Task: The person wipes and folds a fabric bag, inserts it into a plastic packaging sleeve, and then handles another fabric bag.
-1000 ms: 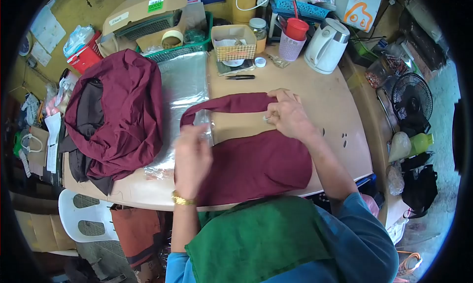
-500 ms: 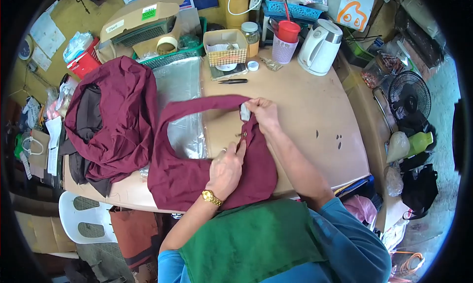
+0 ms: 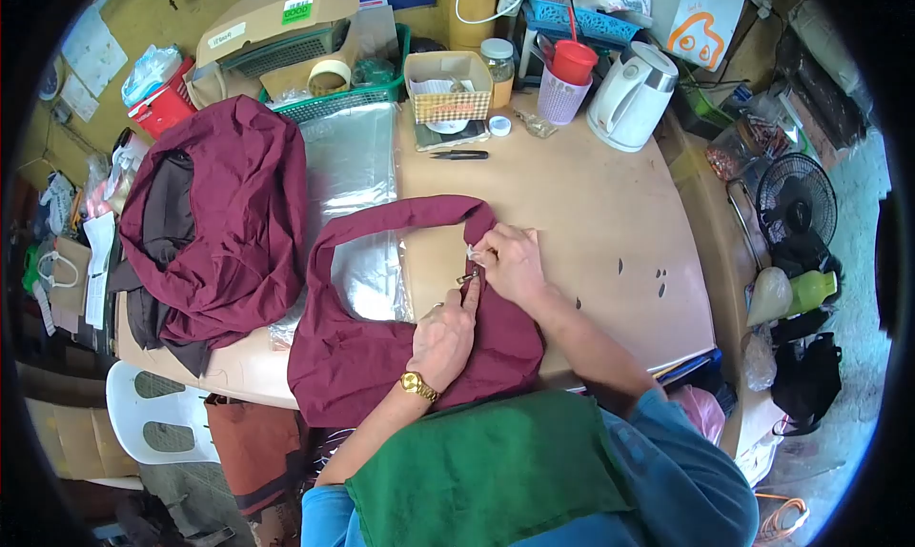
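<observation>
A maroon cloth bag (image 3: 357, 366) with a looped strap lies on the table in front of me. My left hand (image 3: 443, 337), with a gold watch on its wrist, presses against the bag's opening edge. Its index finger is stretched out while the other fingers curl at the cloth. By that fingertip sits a small metal piece (image 3: 465, 278), perhaps a zip pull. My right hand (image 3: 515, 261) pinches a small white tag (image 3: 473, 253) at the base of the strap; the fingers partly cover it.
More maroon and dark cloth (image 3: 238, 213) is heaped at the left, beside clear plastic sheets (image 3: 357, 175). Thread snips (image 3: 459, 154) lie beyond the bag. A paper box (image 3: 448, 104), a lilac cup (image 3: 564, 97) and a white kettle (image 3: 629, 99) stand at the back.
My right hand has come down and nearer, and less of the white tag shows. The strap has sagged lower. My left hand remains at the bag's opening edge.
</observation>
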Motion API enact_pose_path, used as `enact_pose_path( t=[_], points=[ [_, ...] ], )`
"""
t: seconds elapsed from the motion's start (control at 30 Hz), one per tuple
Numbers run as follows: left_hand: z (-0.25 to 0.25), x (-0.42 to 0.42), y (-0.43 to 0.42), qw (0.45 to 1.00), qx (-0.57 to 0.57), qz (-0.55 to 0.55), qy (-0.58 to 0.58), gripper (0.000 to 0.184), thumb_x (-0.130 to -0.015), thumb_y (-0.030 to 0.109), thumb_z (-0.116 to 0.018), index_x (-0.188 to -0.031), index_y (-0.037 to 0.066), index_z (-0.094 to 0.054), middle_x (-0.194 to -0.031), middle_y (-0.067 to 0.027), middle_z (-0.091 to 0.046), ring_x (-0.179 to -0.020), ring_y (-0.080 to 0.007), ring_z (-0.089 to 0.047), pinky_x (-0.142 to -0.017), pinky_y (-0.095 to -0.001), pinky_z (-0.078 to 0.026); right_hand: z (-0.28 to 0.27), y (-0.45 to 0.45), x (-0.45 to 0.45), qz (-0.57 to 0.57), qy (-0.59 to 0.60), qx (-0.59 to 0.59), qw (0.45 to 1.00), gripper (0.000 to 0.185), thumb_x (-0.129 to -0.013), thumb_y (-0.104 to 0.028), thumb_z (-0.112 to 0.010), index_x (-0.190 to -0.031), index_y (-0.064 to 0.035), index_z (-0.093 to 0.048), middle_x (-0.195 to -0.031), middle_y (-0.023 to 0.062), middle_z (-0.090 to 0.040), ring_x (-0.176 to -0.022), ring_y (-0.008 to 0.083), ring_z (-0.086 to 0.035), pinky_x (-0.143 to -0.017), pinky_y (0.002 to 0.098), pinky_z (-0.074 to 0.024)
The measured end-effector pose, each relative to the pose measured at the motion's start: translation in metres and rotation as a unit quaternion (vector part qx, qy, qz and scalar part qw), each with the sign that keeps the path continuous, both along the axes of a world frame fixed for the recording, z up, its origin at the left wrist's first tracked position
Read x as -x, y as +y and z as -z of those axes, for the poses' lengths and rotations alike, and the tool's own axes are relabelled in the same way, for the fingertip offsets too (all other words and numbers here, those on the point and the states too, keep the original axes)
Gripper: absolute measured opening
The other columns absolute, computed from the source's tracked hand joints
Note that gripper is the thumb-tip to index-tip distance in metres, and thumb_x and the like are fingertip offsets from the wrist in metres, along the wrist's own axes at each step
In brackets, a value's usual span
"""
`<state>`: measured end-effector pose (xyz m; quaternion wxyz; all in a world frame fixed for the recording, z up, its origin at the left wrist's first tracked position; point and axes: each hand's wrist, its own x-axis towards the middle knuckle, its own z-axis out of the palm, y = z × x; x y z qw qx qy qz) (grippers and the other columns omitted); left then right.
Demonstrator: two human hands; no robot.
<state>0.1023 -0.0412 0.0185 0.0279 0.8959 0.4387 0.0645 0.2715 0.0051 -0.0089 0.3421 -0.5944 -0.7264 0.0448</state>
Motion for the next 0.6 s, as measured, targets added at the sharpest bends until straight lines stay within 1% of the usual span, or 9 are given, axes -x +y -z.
enact_pose_path(
  t=[0.03, 0.07, 0.17, 0.23, 0.3, 0.33, 0.43, 0.47, 0.6],
  points=[
    [-0.003, -0.001, 0.001, 1.000, 0.026, -0.008, -0.010, 0.060, -0.084, 0.002, -0.054, -0.144, 0.005, -0.050, -0.093, -0.0126, -0.060, -0.070, -0.0238, -0.068, -0.061, -0.0338, -0.057, 0.002, 0.002, 0.002, 0.020, 0.028, -0.023, 0.999, 0.007, -0.080, -0.010, -0.071, -0.077, -0.0109, -0.065, -0.081, 0.0049, -0.062, -0.087, 0.0275, -0.063, -0.083, 0.0410, -0.0390],
    [-0.004, 0.001, -0.001, 0.998, 0.054, -0.012, -0.016, 0.065, -0.081, -0.002, -0.055, -0.145, 0.003, -0.048, -0.096, -0.0150, -0.060, -0.073, -0.0276, -0.068, -0.064, -0.0366, -0.058, 0.005, -0.004, 0.003, 0.023, 0.002, -0.028, 0.999, 0.008, -0.080, -0.010, -0.072, -0.076, -0.0104, -0.065, -0.081, 0.0044, -0.063, -0.086, 0.0263, -0.064, -0.084, 0.0396, -0.0389],
    [0.003, 0.003, 0.002, 0.998, 0.065, -0.004, -0.024, 0.064, -0.081, -0.002, -0.055, -0.144, 0.003, -0.049, -0.095, -0.0153, -0.060, -0.072, -0.0281, -0.068, -0.063, -0.0369, -0.058, 0.003, -0.030, -0.005, -0.023, 0.035, 0.014, 0.999, 0.006, -0.083, -0.010, -0.067, -0.077, -0.0097, -0.064, -0.084, 0.0050, -0.062, -0.087, 0.0246, -0.063, -0.085, 0.0405, -0.0369],
    [0.004, 0.002, 0.003, 0.998, 0.060, -0.006, -0.031, 0.063, -0.081, -0.002, -0.055, -0.144, 0.003, -0.050, -0.095, -0.0153, -0.060, -0.072, -0.0284, -0.068, -0.064, -0.0374, -0.058, 0.003, -0.021, -0.004, -0.028, 0.029, -0.011, 0.999, 0.006, -0.081, -0.010, -0.069, -0.076, -0.0102, -0.064, -0.082, 0.0049, -0.061, -0.085, 0.0240, -0.062, -0.083, 0.0403, -0.0364],
    [0.003, 0.001, 0.001, 0.998, 0.058, -0.002, -0.036, 0.063, -0.081, -0.002, -0.055, -0.143, 0.004, -0.050, -0.095, -0.0153, -0.060, -0.072, -0.0287, -0.068, -0.064, -0.0380, -0.058, -0.003, 0.000, 0.000, 0.009, -0.059, -0.046, 0.997, 0.007, -0.082, -0.012, -0.070, -0.077, -0.0105, -0.065, -0.078, 0.0037, -0.061, -0.080, 0.0243, -0.062, -0.084, 0.0401, -0.0368],
    [0.002, 0.000, 0.001, 0.997, 0.065, -0.009, -0.032, 0.062, -0.081, -0.002, -0.054, -0.143, 0.004, -0.051, -0.095, -0.0155, -0.060, -0.072, -0.0291, -0.068, -0.064, -0.0385, -0.058, 0.002, 0.011, 0.002, 0.010, -0.033, -0.055, 0.998, 0.008, -0.084, -0.016, -0.068, -0.078, -0.0109, -0.066, -0.078, 0.0035, -0.060, -0.081, 0.0247, -0.061, -0.083, 0.0411, -0.0367],
    [0.001, 0.002, 0.001, 0.996, 0.075, -0.017, -0.042, 0.062, -0.082, -0.001, -0.054, -0.143, 0.005, -0.051, -0.096, -0.0159, -0.061, -0.073, -0.0298, -0.069, -0.065, -0.0394, -0.058, 0.007, 0.003, 0.003, -0.010, -0.067, -0.053, 0.996, 0.009, -0.085, -0.017, -0.066, -0.079, -0.0111, -0.067, -0.081, 0.0035, -0.060, -0.085, 0.0246, -0.061, -0.083, 0.0419, -0.0366],
    [0.001, 0.003, 0.002, 0.995, 0.080, -0.017, -0.057, 0.061, -0.082, -0.001, -0.053, -0.143, 0.004, -0.051, -0.097, -0.0161, -0.061, -0.073, -0.0302, -0.069, -0.065, -0.0398, -0.058, 0.005, -0.011, 0.001, -0.016, -0.052, -0.030, 0.998, 0.006, -0.085, -0.015, -0.067, -0.079, -0.0114, -0.067, -0.082, 0.0031, -0.060, -0.089, 0.0234, -0.060, -0.084, 0.0416, -0.0366],
    [0.002, 0.004, 0.002, 0.993, 0.097, -0.012, -0.063, 0.062, -0.082, -0.001, -0.053, -0.143, 0.004, -0.051, -0.096, -0.0167, -0.061, -0.074, -0.0316, -0.069, -0.066, -0.0402, -0.058, -0.002, -0.020, -0.004, -0.029, -0.017, 0.001, 0.999, 0.006, -0.084, -0.012, -0.066, -0.079, -0.0119, -0.068, -0.082, 0.0028, -0.060, -0.088, 0.0224, -0.060, -0.083, 0.0404, -0.0365]
  ],
)
